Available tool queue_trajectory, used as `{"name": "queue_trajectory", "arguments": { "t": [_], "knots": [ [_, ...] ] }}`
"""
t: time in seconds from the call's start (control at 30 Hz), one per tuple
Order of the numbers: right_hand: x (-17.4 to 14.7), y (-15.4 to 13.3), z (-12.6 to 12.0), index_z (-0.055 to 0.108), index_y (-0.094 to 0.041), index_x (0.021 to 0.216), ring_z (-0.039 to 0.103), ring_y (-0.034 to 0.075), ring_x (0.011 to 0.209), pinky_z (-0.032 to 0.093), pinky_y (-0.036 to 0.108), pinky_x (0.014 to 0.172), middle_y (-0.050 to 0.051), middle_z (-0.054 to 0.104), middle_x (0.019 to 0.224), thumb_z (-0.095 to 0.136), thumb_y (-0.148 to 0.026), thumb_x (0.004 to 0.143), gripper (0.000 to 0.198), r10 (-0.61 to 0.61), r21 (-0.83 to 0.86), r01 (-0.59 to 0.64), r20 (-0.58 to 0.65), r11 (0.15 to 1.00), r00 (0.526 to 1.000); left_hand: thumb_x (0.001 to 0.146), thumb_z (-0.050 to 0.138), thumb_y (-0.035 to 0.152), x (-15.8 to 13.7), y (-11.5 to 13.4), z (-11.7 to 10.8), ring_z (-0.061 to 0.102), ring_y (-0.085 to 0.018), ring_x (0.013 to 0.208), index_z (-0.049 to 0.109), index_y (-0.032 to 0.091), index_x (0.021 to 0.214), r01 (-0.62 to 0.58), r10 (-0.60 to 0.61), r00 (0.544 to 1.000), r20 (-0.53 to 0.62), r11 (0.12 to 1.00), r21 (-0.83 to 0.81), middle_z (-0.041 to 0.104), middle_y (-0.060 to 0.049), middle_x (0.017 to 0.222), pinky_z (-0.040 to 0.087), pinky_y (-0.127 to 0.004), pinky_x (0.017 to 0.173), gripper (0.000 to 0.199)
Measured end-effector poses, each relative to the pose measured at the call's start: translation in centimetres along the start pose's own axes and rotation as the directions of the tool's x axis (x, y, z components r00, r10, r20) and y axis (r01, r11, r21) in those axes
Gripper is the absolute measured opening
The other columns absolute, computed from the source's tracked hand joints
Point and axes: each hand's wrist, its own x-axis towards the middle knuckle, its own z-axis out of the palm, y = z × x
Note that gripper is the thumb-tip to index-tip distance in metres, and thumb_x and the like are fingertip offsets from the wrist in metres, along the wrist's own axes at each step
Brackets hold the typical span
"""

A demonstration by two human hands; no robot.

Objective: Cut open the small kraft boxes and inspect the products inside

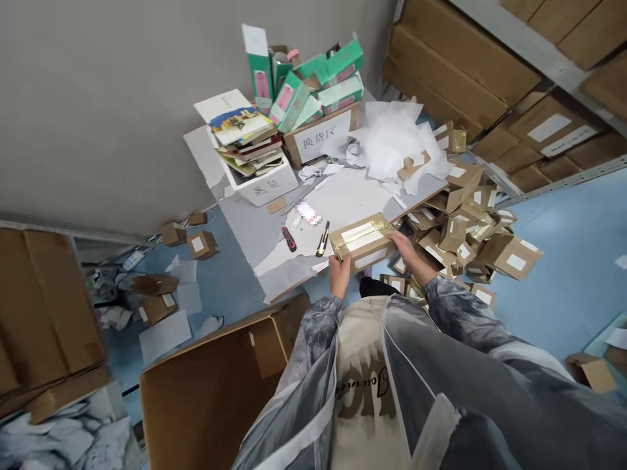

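Observation:
A small taped cardboard box (369, 249) with white labels is held level at the table's front edge. My left hand (339, 275) grips its left end, the fingers partly hidden by the carton. At the opposite end, my right hand (402, 244) is closed on the corner. Just left of the box lies a yellow-and-black utility knife (323, 239). A red-and-black utility knife (289, 239) rests farther left on the worktable (350, 196).
A white bin (267, 186) of books and a carton (323, 134) of green boxes stand at the back. Crumpled white packing sheets (394, 143) cover the right side. Several small boxes (455, 232) are heaped on the floor at right. A large open carton (206, 391) stands at lower left.

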Motion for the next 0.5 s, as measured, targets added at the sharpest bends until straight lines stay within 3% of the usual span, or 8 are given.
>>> {"name": "queue_trajectory", "arguments": {
  "t": [0.2,0.33,0.43,0.5],
  "knots": [
    [11.3,-1.8,0.0,0.095,-0.026,0.12,0.077,0.031,0.15,0.055,0.044,0.139,0.007,0.094,0.149,0.085,-0.039,0.081,0.041,0.135,0.059,-0.141,0.103,0.988,0.986,0.119,0.077,0.042,9.2,3.0,6.1,0.073,-0.034,0.164,0.063,0.024,0.154,0.003,-0.003,1.0,0.017,0.999,0.033,0.077,-0.021,0.173,0.051,-0.048,0.143,0.041],
    [17.4,-0.7,0.5,0.095,-0.024,0.132,0.078,0.03,0.148,0.053,0.046,0.142,0.007,0.095,0.144,0.089,-0.041,0.086,0.049,0.125,0.068,-0.14,0.182,0.988,0.975,0.124,0.074,0.051,12.8,2.1,7.5,0.078,-0.033,0.158,0.072,0.023,0.156,0.05,-0.057,0.997,0.058,0.991,0.122,0.083,-0.02,0.167,0.056,-0.046,0.138,0.042],
    [20.6,1.6,0.5,0.094,-0.027,0.143,0.077,0.036,0.156,0.052,0.052,0.147,0.008,0.094,0.146,0.096,-0.053,0.081,0.067,0.118,0.073,-0.145,0.291,0.987,0.949,0.136,0.038,0.048,14.0,0.6,6.2,0.084,-0.028,0.145,0.078,0.021,0.154,0.12,-0.093,0.991,-0.1,0.946,0.303,0.088,-0.018,0.153,0.064,-0.042,0.125,0.051],
    [21.8,3.3,0.4,0.091,-0.029,0.155,0.073,0.041,0.165,0.051,0.058,0.15,0.007,0.092,0.153,0.097,-0.064,0.079,0.084,0.107,0.055,-0.134,0.342,0.989,0.934,0.135,0.035,0.039,14.3,-0.2,4.9,0.082,-0.03,0.145,0.079,0.018,0.15,0.225,-0.117,0.955,-0.272,0.884,0.41,0.085,-0.021,0.149,0.065,-0.042,0.121,0.051]
  ]
}}
